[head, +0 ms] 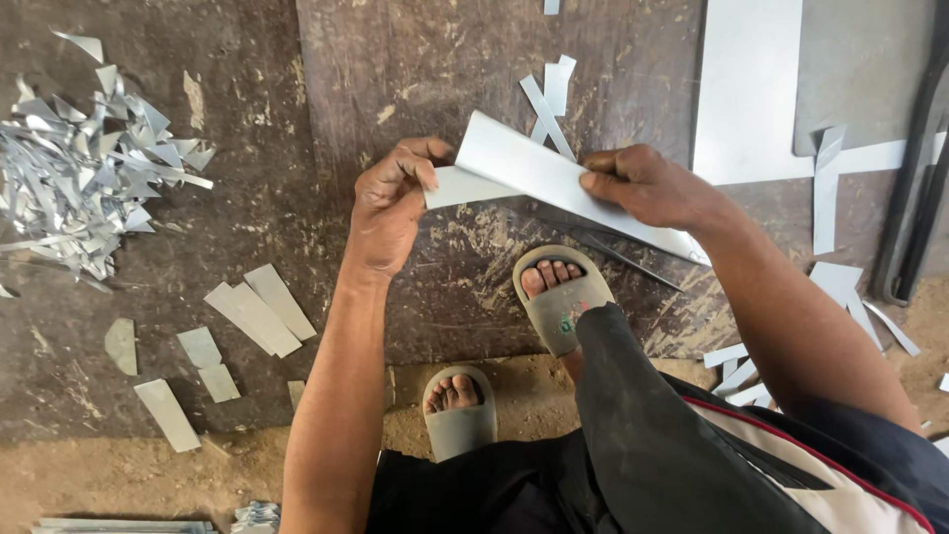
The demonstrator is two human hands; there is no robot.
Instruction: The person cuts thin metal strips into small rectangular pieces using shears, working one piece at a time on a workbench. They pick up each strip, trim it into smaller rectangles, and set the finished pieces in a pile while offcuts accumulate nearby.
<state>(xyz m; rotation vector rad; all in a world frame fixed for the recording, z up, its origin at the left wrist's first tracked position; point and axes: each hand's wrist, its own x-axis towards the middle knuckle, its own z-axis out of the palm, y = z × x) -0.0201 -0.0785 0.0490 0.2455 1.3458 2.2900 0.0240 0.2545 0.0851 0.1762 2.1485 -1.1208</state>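
Note:
My left hand and my right hand both grip a long strip of grey sheet metal, folded lengthwise into an angle. The left hand pinches its near-left end; the right hand holds it further along, thumb on top. The strip runs on under my right wrist toward the lower right. It is held above a dark scratched work board. Below the strip my right foot in a grey slipper rests on the board, and my left foot in a grey slipper is on the dirt.
A heap of shiny metal offcuts lies at the left. Several flat cut metal pieces lie beside my left arm. A large metal sheet and dark bars are at the upper right, with loose strips nearby.

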